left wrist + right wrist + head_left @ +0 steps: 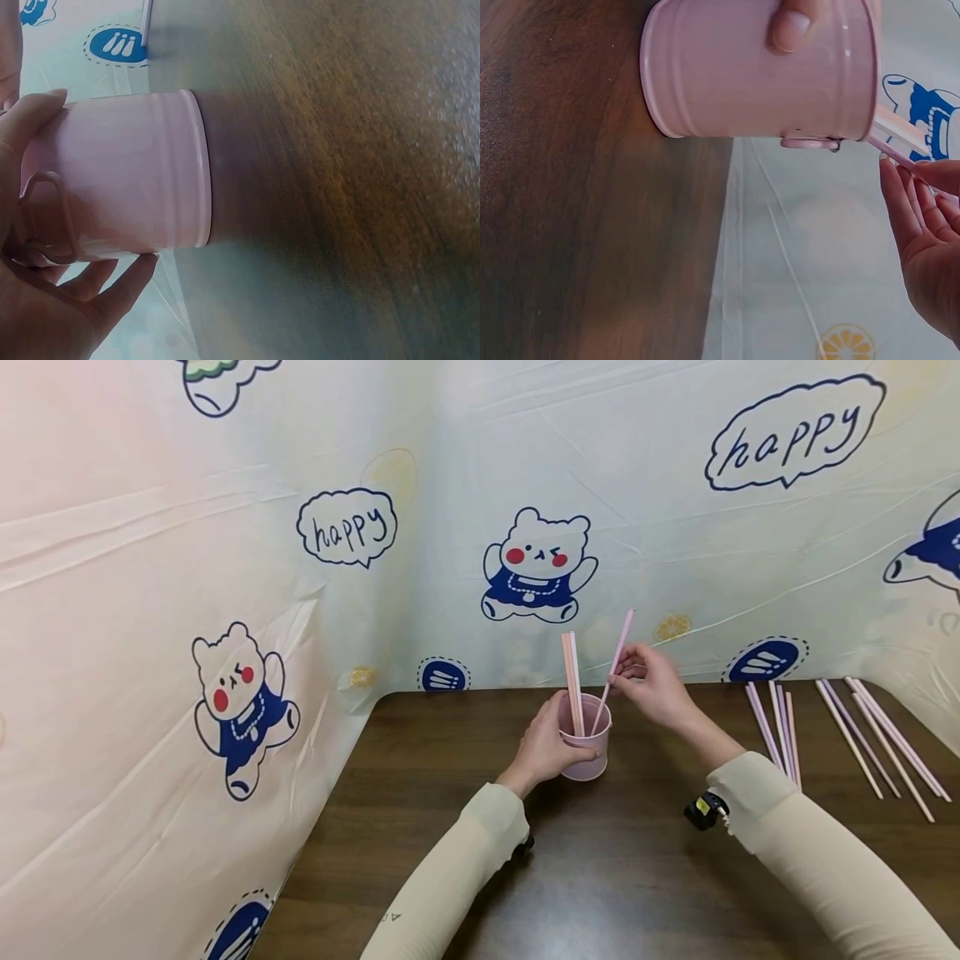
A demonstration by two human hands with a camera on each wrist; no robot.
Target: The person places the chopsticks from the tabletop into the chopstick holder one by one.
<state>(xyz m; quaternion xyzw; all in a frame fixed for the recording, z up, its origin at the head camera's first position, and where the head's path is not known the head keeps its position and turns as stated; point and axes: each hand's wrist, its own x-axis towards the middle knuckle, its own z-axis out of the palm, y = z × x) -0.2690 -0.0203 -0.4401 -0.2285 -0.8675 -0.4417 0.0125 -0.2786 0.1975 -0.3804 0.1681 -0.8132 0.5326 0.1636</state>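
Note:
A small pink bucket stands upright on the table, and my left hand grips it round its side. The left wrist view shows the bucket's wall and a looped handle beside the palm. Orange-pink sticks and a whitish one stand inside, leaning on the rim. Between thumb and fingers my right hand pinches a thin pink stick, tilted to the right, with its lower end inside the bucket. In the right wrist view the right fingers hold that stick just beyond the rim.
Right of the bucket, a group of purple, pink and orange sticks lies on the dark wooden table. Farther right lie several cream, purple and pink sticks. A printed cloth hangs behind and at the left.

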